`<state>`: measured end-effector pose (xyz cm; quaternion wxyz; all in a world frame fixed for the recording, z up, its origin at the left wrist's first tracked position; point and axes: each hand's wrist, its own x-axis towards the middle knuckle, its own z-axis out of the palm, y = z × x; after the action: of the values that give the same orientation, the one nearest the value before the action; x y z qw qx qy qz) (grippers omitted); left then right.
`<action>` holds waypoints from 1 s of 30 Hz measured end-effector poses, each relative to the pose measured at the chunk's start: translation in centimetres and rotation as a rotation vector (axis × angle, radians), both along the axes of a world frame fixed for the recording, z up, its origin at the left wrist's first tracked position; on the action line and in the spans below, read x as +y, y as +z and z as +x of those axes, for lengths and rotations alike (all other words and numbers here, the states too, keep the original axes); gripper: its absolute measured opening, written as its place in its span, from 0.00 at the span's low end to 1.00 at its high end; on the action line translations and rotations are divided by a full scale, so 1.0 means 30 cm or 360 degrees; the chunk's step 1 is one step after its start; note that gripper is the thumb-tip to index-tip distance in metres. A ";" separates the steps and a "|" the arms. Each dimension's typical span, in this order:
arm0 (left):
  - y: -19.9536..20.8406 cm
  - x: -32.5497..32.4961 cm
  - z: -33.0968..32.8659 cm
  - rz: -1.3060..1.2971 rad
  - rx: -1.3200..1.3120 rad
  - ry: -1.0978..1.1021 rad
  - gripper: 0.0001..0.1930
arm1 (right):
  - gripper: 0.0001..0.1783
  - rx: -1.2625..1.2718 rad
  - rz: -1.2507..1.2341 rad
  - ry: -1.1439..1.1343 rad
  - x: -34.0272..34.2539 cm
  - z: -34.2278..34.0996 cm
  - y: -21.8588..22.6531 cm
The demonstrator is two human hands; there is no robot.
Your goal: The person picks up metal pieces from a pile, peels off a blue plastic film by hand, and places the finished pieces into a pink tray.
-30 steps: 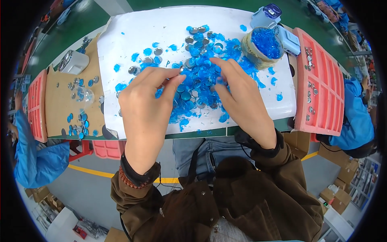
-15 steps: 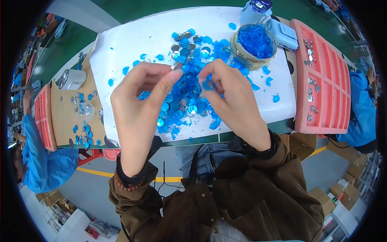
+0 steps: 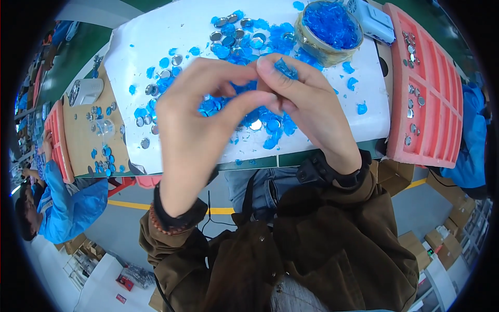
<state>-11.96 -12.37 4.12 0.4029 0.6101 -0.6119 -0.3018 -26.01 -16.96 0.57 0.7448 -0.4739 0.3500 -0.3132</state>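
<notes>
Both hands meet over the white sheet (image 3: 161, 39), fingertips touching. My left hand (image 3: 195, 112) is curled, its thumb and forefinger reaching to the right hand's fingers; whatever they hold is hidden there. My right hand (image 3: 317, 99) is closed, with a crumpled scrap of blue film (image 3: 285, 68) between thumb and forefinger. Beneath the hands lies a heap of small round discs with blue film (image 3: 209, 106), partly covered by them. Bare silvery discs (image 3: 145, 142) lie left of my left hand, and more film-covered and silvery discs (image 3: 228, 39) lie beyond.
A round tub (image 3: 315, 51) full of blue film stands at the back right, beside a light-blue device (image 3: 375, 23). Pink trays (image 3: 397, 104) with silvery discs edge the right side. At left are a white cup-like object (image 3: 88, 91), loose discs and a person in blue (image 3: 73, 208).
My hands have come together, the right one turning over with the blue film. Silvery discs now show on the sheet at left. The view has shifted, so the table sits higher.
</notes>
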 end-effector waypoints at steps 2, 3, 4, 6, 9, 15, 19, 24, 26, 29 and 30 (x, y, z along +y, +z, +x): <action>0.013 -0.010 0.004 -0.0104 -0.0028 -0.0041 0.09 | 0.12 0.0098 -0.0182 -0.0037 -0.002 -0.010 -0.014; 0.016 -0.017 0.008 -0.0213 -0.0057 -0.0079 0.10 | 0.12 0.0098 -0.0177 -0.0031 0.005 -0.006 -0.018; 0.014 -0.022 0.013 -0.0322 -0.0085 -0.0117 0.10 | 0.11 0.0128 -0.0289 -0.0057 0.014 0.002 -0.022; -0.017 -0.036 0.029 -0.0336 -0.0120 -0.0186 0.10 | 0.10 0.0188 -0.0515 -0.0111 0.032 0.014 -0.026; -0.054 -0.026 0.082 -0.0366 -0.0217 -0.0310 0.12 | 0.09 0.0400 -0.0590 -0.0017 0.029 -0.007 0.016; -0.047 0.048 0.135 -0.0120 -0.0896 0.0225 0.09 | 0.09 0.0738 -0.1082 -0.0135 0.073 -0.007 -0.006; -0.097 0.100 0.126 0.0035 -0.0988 0.0024 0.06 | 0.10 0.1028 -0.1216 0.0230 0.107 0.042 0.004; -0.126 0.107 0.122 -0.0024 -0.1001 -0.0034 0.06 | 0.10 0.0850 -0.1057 0.0075 0.117 0.050 -0.007; -0.124 0.115 0.132 0.0029 -0.0852 0.0063 0.06 | 0.10 0.0681 -0.0985 0.0027 0.122 0.053 -0.026; -0.117 0.125 0.147 0.0133 -0.0557 0.0242 0.07 | 0.10 0.0609 -0.0844 -0.0038 0.119 0.069 -0.024; -0.110 0.131 0.150 0.0205 -0.0141 0.0289 0.08 | 0.11 0.0571 -0.0772 -0.0066 0.119 0.075 -0.022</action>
<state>-7.46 -8.44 0.81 0.3610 0.7003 -0.5507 -0.2756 -23.77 -13.40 -0.10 0.5295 -0.6786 0.4006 -0.3141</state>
